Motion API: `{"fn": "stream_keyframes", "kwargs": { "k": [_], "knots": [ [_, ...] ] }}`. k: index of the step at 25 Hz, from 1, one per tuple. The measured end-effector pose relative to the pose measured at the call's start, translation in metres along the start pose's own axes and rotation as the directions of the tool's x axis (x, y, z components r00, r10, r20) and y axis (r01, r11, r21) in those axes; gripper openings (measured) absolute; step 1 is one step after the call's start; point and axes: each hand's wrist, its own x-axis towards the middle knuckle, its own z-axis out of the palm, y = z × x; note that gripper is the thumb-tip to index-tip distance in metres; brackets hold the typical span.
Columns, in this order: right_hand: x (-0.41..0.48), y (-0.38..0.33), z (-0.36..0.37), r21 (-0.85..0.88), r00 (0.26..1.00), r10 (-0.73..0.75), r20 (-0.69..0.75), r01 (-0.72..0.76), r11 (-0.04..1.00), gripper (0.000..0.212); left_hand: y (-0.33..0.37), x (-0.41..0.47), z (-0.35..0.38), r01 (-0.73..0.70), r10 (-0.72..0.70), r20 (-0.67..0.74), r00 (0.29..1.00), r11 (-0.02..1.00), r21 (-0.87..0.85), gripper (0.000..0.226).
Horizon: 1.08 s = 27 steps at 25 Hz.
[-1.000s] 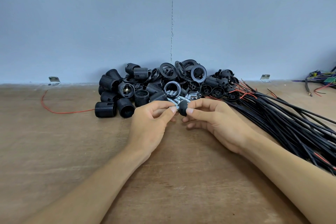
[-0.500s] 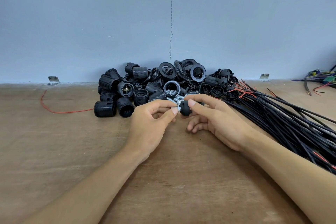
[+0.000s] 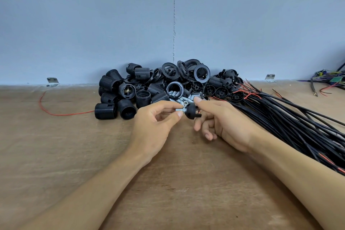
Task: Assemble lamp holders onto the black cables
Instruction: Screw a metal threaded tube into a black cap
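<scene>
Black holder cap [image 3: 191, 111], pinched in the right hand [image 3: 227, 123], has turned sideways (left hand [image 3: 153, 129] pinches the silver threaded tube [image 3: 179, 110]): screwing them together, probably.

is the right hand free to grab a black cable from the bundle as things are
Probably not yet: the right hand pinches a black holder cap, with the left hand gripping the metal tube in it. The cable bundle lies right beside that wrist, nothing between.
</scene>
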Motion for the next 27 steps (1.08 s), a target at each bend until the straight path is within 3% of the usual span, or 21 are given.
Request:
{"fn": "stream_keyframes", "kwargs": {
  "k": [3,6,13,20,27],
  "knots": [
    [-0.001,-0.002,-0.002,-0.067,0.999,0.032,0.009,-0.031,0.997,0.036,0.001,0.001,0.0,0.0,0.0,0.0,1.0,1.0,-0.027,0.019],
    [0.0,0.0,0.002,-0.184,0.995,0.058,-0.077,-0.072,0.98,0.068,0.002,0.0,0.0,-0.007,0.008,0.032,0.999,0.999,-0.042,0.019],
    [0.004,0.009,0.005,-0.195,0.976,-0.065,-0.208,0.024,0.98,0.046,0.002,-0.001,0.001,-0.015,0.015,0.089,0.996,1.0,-0.003,0.016],
    [0.001,0.002,0.004,-0.154,0.999,0.033,-0.035,-0.038,0.987,0.075,-0.001,0.002,-0.001,0.001,-0.004,-0.058,0.998,0.999,-0.051,0.015],
    [0.0,-0.002,-0.001,-0.066,0.995,-0.085,-0.051,0.082,0.994,0.062,-0.002,0.002,-0.001,0.037,-0.037,-0.018,0.999,0.999,-0.024,0.015]
  ]
}}
